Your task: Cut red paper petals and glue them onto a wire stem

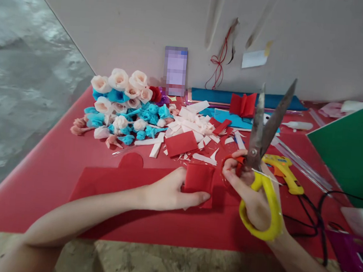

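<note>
My left hand (pixel 166 190) pinches a small folded piece of red crepe paper (pixel 199 177) between thumb and fingers, low over the table. To its right, my right hand (pixel 253 200) is closed on a pair of scissors (pixel 277 118) with yellow handles. The blades point up and away from me, spread apart, and do not touch the paper. Something red curls around my right fingertips; I cannot tell what it is. Under my left forearm lies a large red sheet (pixel 102 180). Beyond my hands are a flat red piece (pixel 181 143) and white paper scraps (pixel 195 122).
Paper flowers (pixel 119 78) in cream, blue and pink are heaped at the back left. A phone (pixel 175 70) leans on the wall. On the right lie a yellow glue gun (pixel 284 169) with black cable, clear glue sticks (pixel 305 164), a green board (pixel 349 157) and a purple power strip (pixel 348 254).
</note>
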A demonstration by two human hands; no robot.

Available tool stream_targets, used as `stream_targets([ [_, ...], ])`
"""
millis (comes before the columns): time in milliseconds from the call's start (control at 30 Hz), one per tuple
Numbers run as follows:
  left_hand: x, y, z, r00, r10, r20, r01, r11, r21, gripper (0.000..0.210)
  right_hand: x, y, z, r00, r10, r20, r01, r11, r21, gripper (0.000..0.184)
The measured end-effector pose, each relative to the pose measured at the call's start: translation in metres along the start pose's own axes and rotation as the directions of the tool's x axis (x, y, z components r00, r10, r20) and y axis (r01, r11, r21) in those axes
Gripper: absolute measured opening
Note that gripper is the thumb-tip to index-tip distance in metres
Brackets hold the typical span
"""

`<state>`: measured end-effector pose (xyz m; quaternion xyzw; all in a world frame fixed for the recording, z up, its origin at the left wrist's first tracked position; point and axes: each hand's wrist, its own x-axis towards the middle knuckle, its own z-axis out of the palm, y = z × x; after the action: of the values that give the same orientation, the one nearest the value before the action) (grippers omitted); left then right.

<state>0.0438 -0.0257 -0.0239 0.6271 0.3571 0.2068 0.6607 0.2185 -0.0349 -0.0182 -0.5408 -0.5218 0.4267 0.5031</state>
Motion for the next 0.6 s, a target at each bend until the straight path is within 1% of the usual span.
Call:
stream_targets([
  [67,-0.001,-0.001,0.000,1.000,-0.005,-0.005,0.005,1.000,-0.009,0.024,0.008,0.002,-0.003,0.998,-0.030,-0.054,0.027,0.997,-0.067,0.020],
  [133,-0.001,-0.001,-0.001,1.000,-0.007,-0.009,0.006,1.000,-0.030,0.024,0.015,0.005,-0.008,0.998,-0.039,-0.058,0.033,0.993,-0.113,0.020],
  [233,-0.002,-0.002,-0.001,1.000,-0.020,-0.010,0.020,0.999,-0.045,0.025,0.022,0.009,-0.014,0.999,-0.007,0.032,0.010,0.995,-0.097,0.026],
  [333,-0.001,-0.001,-0.001,1.000,-0.024,-0.011,0.024,1.000,-0.007,0.023,0.019,0.008,-0.014,0.987,0.066,0.147,-0.068,0.998,0.008,0.029],
  [400,0.000,0.000,-0.001,0.999,0.024,-0.024,-0.023,0.999,0.048,0.018,0.013,0.006,-0.011,0.964,0.131,0.233,-0.152,0.986,0.072,0.033],
  [467,0.002,0.000,0.000,0.996,0.085,0.001,-0.084,0.991,0.107,0.011,0.007,0.003,-0.007,0.939,0.183,0.291,-0.213,0.974,0.077,0.037],
  [533,0.002,0.000,0.000,0.991,0.119,0.055,-0.127,0.977,0.170,0.010,0.003,0.002,-0.004,0.934,0.203,0.295,-0.231,0.971,0.062,0.036],
  [600,0.003,-0.001,-0.001,0.987,0.131,0.092,-0.150,0.958,0.245,0.012,0.001,0.001,-0.002,0.939,0.205,0.276,-0.228,0.972,0.051,0.031],
])
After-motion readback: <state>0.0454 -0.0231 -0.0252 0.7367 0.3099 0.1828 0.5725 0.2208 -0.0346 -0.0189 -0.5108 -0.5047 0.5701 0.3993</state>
